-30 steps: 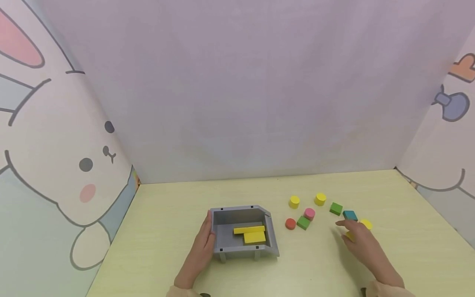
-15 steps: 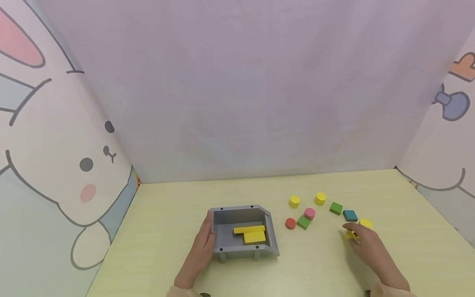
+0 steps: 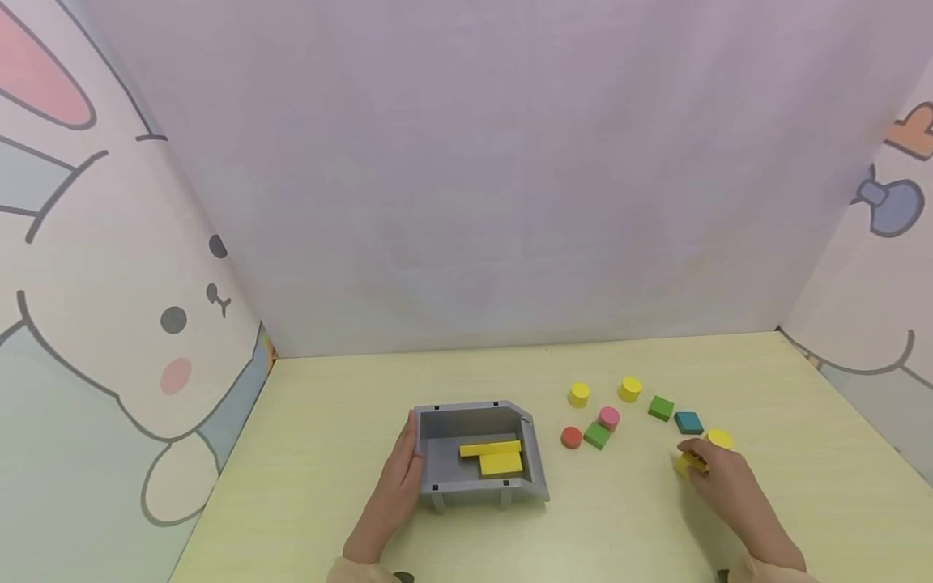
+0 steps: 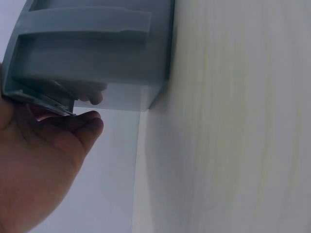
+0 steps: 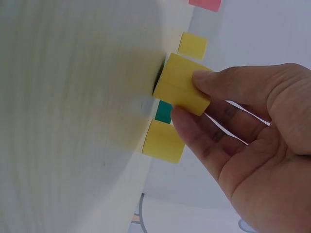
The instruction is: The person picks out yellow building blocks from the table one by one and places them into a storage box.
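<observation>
My left hand [image 3: 397, 474] holds the left end of a grey plastic bin [image 3: 474, 489], its fingers along the outer wall and thumb at the rim. In the left wrist view, the fingertips [image 4: 90, 127] show just below the rim of the bin [image 4: 87, 53]. A flat yellow block [image 3: 500, 464] and a yellow strip [image 3: 490, 448] lie inside. To the right, my right hand [image 3: 732, 490] pinches a yellow block [image 5: 182, 83] between thumb and fingers, close over the table. A yellow cylinder [image 3: 718, 439] and a teal block [image 3: 688, 422] stand just beyond that hand.
Two yellow cylinders [image 3: 579, 395] stand farther back. Between bin and right hand are a red disc [image 3: 572, 437], a pink cylinder [image 3: 608, 418] and a green block [image 3: 597, 436]. Another green block [image 3: 661, 407] lies behind. A pale curtain [image 3: 510, 202] closes off the table's back edge.
My right hand has drawn back slightly to the right and its fingers have closed on the yellow block. My left hand and the bin have stayed in place.
</observation>
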Demonstrator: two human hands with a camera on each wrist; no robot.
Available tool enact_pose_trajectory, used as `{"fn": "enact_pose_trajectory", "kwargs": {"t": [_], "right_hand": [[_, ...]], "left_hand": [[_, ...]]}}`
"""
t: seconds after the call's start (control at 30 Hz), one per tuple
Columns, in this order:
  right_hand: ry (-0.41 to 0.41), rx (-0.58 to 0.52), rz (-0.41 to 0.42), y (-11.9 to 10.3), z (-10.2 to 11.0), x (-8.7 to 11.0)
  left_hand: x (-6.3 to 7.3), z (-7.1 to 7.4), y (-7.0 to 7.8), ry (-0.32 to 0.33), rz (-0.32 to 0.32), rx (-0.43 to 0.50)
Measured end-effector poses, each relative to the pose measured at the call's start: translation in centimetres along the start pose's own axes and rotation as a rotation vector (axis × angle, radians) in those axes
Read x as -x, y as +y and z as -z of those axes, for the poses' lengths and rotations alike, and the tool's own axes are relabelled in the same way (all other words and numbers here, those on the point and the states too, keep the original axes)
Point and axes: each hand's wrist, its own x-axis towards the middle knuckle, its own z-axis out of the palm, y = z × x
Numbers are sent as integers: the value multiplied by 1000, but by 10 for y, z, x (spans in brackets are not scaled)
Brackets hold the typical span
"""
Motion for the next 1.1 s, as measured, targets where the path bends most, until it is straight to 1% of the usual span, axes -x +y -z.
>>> {"fn": "enact_pose_trajectory", "kwargs": {"t": [0.1,0.33,0.53,0.73,0.9,1.1], "right_hand": [[15,-3,9,-1,0,1],[-13,-14,-6,-4,-1,-3],[-5,-36,2,-10,-3,-6],[7,-46,28,-18,-6,-9],[35,-31,54,-25,-8,-10],[47,-27,84,-33,-10,-13]], "left_hand": [[0,0,1,-2,0,2],[-1,0,0,0,1,6],[-2,0,-1,2,5,3],[-1,0,-1,0,2,10],[-1,0,-1,4,0,10],[-2,0,0,9,5,4]]}}
